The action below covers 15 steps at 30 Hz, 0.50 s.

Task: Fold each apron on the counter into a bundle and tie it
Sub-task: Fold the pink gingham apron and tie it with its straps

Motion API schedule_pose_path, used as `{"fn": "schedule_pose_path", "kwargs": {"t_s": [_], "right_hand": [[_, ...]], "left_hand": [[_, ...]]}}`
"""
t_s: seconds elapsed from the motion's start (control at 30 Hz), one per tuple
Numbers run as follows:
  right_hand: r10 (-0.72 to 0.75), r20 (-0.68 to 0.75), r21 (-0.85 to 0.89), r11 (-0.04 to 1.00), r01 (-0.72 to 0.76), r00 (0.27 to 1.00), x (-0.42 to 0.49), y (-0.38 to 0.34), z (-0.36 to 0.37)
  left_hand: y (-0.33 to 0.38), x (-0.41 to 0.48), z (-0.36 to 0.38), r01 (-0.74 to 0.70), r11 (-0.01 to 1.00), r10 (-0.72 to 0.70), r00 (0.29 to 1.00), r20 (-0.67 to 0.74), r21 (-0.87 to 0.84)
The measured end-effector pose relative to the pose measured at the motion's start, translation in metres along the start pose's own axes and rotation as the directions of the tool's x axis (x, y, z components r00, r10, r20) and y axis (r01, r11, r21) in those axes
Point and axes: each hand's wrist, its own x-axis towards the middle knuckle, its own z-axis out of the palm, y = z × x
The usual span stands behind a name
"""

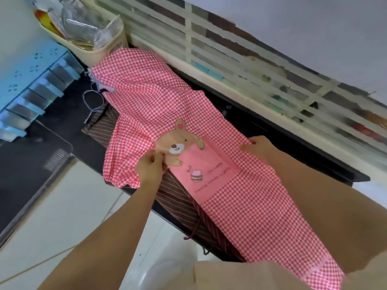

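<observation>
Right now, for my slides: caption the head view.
Left hand and right hand pinch pink apron over striped apron.

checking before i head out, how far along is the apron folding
Done: nothing yet; no tied bundle is in view. In hand: the pink gingham apron lies spread along the black counter, the left grip pinching its near edge by the bear pocket, the right grip holding its far edge. Left: fold and tie it, then the brown striped apron lying loose underneath.
</observation>
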Motion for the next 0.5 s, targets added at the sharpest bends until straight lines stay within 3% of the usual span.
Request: {"fn": "schedule_pose_path", "kwargs": {"t_s": [0.07, 0.13, 0.23, 0.33, 0.4, 0.5], "right_hand": [[0.067, 0.000, 0.019, 0.998, -0.067, 0.998, 0.000, -0.004, 0.002], [0.084, 0.039, 0.061, 0.994, -0.086, 0.996, -0.001, -0.010, 0.004], [0.036, 0.089, 0.109, 0.993, -0.046, 0.995, 0.002, -0.024, 0.007], [-0.076, -0.045, 0.115, 0.990, 0.080, 0.996, 0.012, -0.029, 0.010], [-0.087, -0.095, 0.095, 0.991, 0.096, 0.992, 0.013, -0.028, 0.012], [-0.106, -0.021, 0.068, 0.992, 0.107, 0.994, 0.012, -0.023, 0.014]], "left_hand": [[-0.008, 0.002, -0.007, 0.087, 0.996, -0.088, 0.996, -0.033, -0.032], [-0.005, 0.001, -0.008, 0.146, 0.979, -0.138, 0.988, 0.063, -0.144], [0.008, 0.000, -0.003, 0.147, 0.958, -0.088, 0.968, 0.233, -0.246], [0.007, 0.003, -0.003, 0.067, 0.959, -0.038, 0.993, 0.108, -0.276], [-0.004, 0.007, -0.008, 0.104, 0.960, -0.104, 0.994, 0.017, -0.261], [-0.011, 0.006, -0.008, 0.250, 0.935, -0.222, 0.966, 0.134, -0.251]]}}
